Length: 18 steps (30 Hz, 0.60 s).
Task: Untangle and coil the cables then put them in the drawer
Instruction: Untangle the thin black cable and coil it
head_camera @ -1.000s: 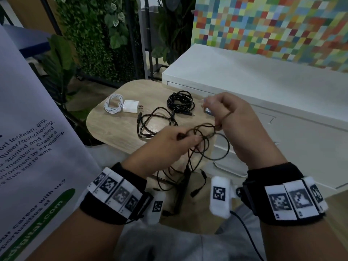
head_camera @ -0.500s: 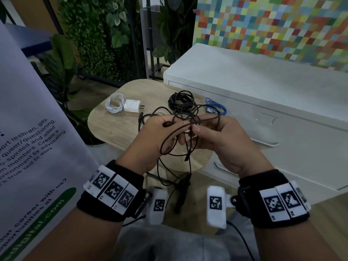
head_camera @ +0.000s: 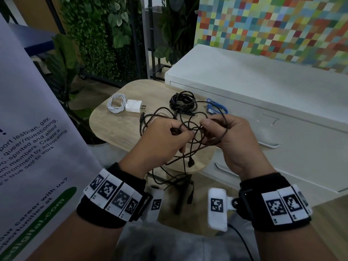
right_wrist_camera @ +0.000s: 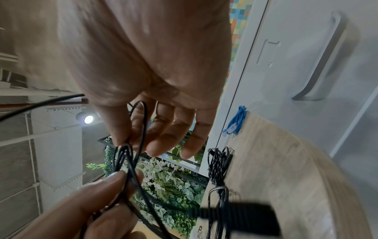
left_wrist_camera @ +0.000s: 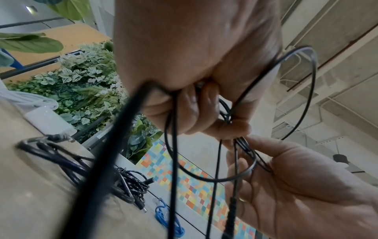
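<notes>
Black cable [head_camera: 195,132] tangled, gripped in both hands above the counter [head_camera: 116,127].

Hard to trace which strand crosses which in the knot; lower loops hanging past the counter edge, lost against the dark stand. Blurred plug close to the right wrist lens; left palm hiding most of its grip in the head view. Left hand [head_camera: 165,140] curled round a bundle of strands, thumb and forefinger pinching at the knot; right hand [head_camera: 233,136] pinching strands just beside it, thumb against forefinger, other fingers [right_wrist_camera: 163,139] loosely spread, one loop over its back. Compared with half a second ago: hands slightly further apart, tangle pulled wider. On the counter beyond: black coil [head_camera: 182,100], blue cable [head_camera: 216,108], white charger [head_camera: 133,106].
</notes>
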Motion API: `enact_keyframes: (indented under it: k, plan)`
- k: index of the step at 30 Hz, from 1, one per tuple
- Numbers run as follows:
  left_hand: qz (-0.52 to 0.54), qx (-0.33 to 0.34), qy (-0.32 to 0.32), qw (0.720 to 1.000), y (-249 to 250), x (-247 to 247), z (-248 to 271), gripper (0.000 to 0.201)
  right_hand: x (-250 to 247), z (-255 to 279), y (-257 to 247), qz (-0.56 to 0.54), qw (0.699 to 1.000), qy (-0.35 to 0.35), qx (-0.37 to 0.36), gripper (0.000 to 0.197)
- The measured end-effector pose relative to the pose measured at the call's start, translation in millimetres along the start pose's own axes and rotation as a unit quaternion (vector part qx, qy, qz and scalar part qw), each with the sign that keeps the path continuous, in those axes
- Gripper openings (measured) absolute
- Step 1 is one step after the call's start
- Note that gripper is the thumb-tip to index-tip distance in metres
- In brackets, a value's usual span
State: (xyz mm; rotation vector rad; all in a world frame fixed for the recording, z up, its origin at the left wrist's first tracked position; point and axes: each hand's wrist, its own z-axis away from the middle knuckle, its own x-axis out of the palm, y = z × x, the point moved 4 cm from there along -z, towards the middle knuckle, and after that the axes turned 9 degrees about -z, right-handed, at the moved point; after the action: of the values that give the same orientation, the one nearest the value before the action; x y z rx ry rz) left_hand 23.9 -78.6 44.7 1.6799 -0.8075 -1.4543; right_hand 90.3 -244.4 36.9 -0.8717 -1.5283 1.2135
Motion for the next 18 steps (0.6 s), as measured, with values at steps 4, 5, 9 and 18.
enact_keyframes:
  k: [4,5,9,18]
  plan:
    - [-0.024,-0.003,-0.005,1.000,-1,-1,0,0.031,-6,-1,0,-0.027,0.999,0.037,-0.010,0.015]
    - [-0.029,-0.008,-0.007,1.000,-3,-1,0,0.033,-10,-2,-2,-0.028,0.998,0.056,-0.020,0.018]
    - [-0.028,-0.021,0.007,0.999,-9,-7,2,0.042,-27,-4,-11,-0.025,0.990,0.125,-0.065,0.026]
    - [-0.003,-0.057,0.016,0.998,-13,-4,0,0.035,-14,2,-13,-0.342,0.938,0.057,0.022,0.022]
